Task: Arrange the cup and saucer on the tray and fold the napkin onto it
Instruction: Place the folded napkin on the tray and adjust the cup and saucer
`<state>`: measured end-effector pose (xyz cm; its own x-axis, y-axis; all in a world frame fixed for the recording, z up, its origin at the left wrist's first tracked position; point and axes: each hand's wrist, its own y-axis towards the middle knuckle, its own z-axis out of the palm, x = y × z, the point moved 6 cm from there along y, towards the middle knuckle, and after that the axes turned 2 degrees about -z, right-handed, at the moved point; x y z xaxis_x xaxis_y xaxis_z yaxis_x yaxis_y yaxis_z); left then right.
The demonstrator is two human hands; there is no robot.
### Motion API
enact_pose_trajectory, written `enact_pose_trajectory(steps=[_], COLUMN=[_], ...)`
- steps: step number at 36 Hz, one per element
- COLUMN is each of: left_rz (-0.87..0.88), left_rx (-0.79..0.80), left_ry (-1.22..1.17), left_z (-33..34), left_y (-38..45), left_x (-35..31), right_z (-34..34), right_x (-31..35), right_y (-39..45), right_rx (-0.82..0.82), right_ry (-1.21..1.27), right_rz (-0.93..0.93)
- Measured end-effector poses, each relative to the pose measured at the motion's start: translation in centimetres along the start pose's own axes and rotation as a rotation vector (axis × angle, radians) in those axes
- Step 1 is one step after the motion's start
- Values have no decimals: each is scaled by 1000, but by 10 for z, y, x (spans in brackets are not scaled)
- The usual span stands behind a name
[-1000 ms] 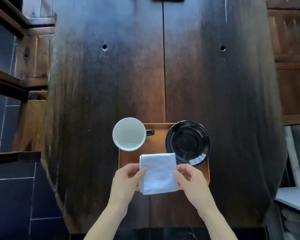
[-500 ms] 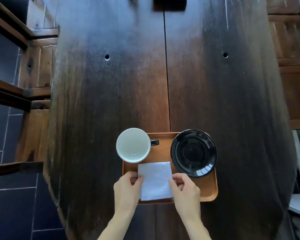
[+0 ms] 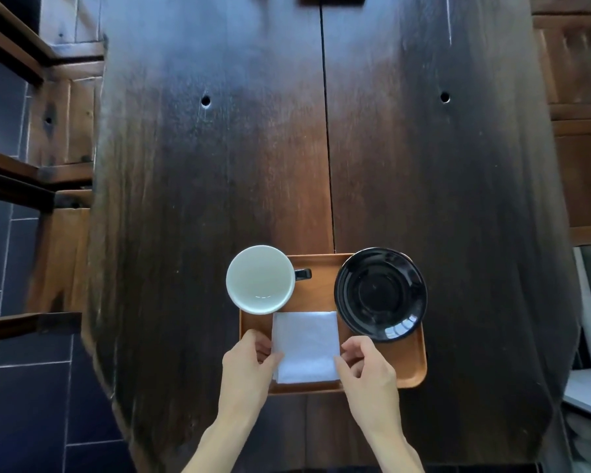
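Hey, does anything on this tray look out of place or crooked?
The cup stands beside the black saucer, not on it, and overhangs the tray's left edge. The napkin lies flat; nothing spilled.

White napkin (image 3: pixel 306 346), black saucer (image 3: pixel 380 294)

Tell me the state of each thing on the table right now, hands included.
cup: upright, empty, at the tray's far left corner
saucer: bare, beside the cup, on the tray
napkin: folded square, lying on the tray
tray: flat on the table
left hand: pinches the napkin's left edge
right hand: pinches its right edge
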<state>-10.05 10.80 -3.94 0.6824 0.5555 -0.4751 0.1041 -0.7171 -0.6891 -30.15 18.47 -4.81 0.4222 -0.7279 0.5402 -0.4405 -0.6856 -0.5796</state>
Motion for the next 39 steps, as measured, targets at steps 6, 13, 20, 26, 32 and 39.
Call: enact_pose_trajectory(steps=[6,13,20,26,32,39], left_rz=[63,82,198,251,247,251], left_rx=[-4,39,33,175,125,112], left_ry=[41,11,70,288,367,345], left_z=[11,14,10,24,25,25], left_y=[-3,-3,-5,-14,-13,-12], left_x=[1,2,1,-1,8,13], right_z=[-3,-2,-5,4,9,5], right_x=[0,-6,0,6,9,4], right_y=[-1,0,-3,-6,-3,-3], right_rx=[-39,-36,-19,220,308,340], right_ry=[-70,-127,-134,-286,-506,-383], right_rz=[3,-23,-147,-252,-276,-253])
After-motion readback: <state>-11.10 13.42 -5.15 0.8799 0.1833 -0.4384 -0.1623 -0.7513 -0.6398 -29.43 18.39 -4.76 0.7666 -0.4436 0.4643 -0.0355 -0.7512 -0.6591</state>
